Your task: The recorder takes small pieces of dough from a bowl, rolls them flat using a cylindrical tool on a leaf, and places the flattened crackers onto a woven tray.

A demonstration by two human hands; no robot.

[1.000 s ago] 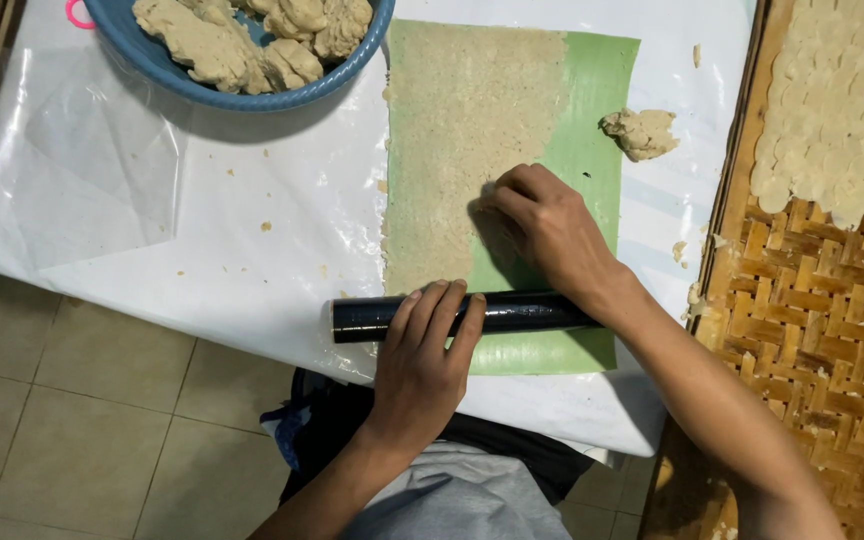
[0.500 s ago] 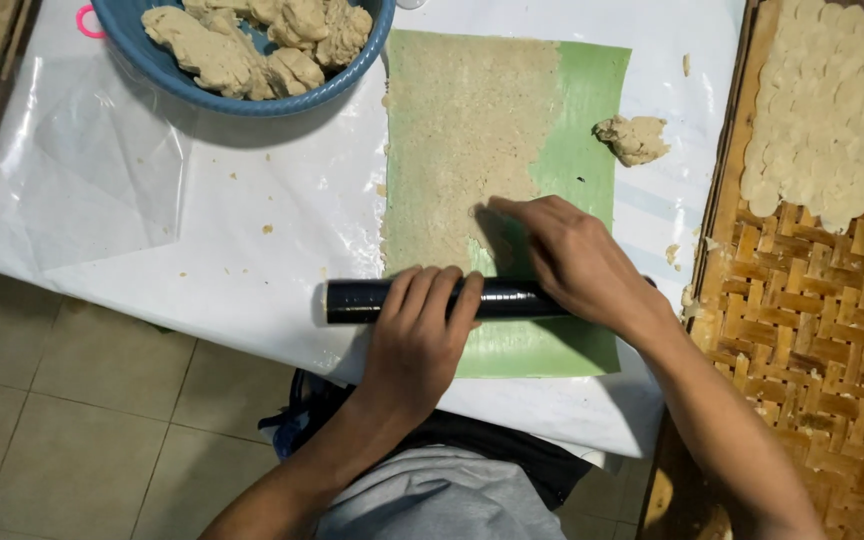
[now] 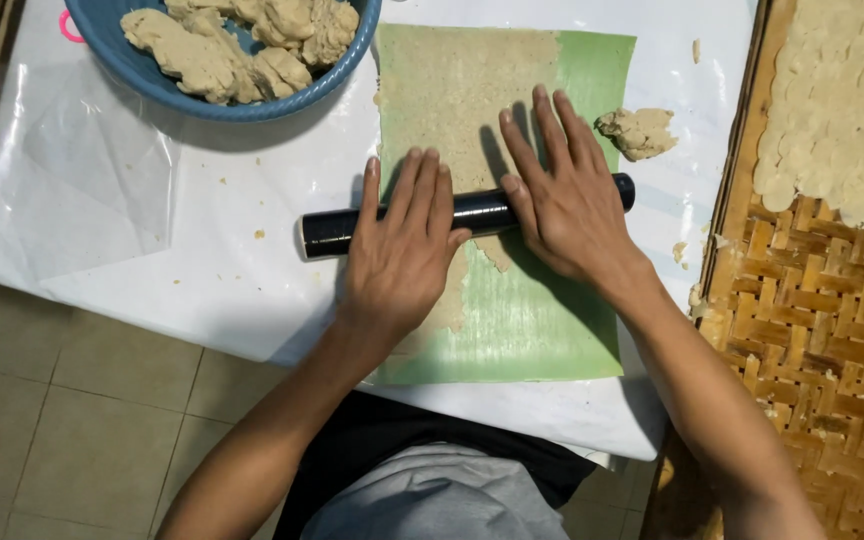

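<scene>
There are no boxes, labels, signs or screens here, only a clear plastic sheet [image 3: 82, 180] lying flat on the white table cover at the left, with a small pink mark [image 3: 70, 28] near its top corner.

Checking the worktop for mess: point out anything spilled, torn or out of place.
A stray beige dough lump lies on the white plastic sheet, beside the green leaf-like mat. Crumbs dot the sheet. The rolled dough sheet has a ragged edge near the black cylindrical roller.
</scene>
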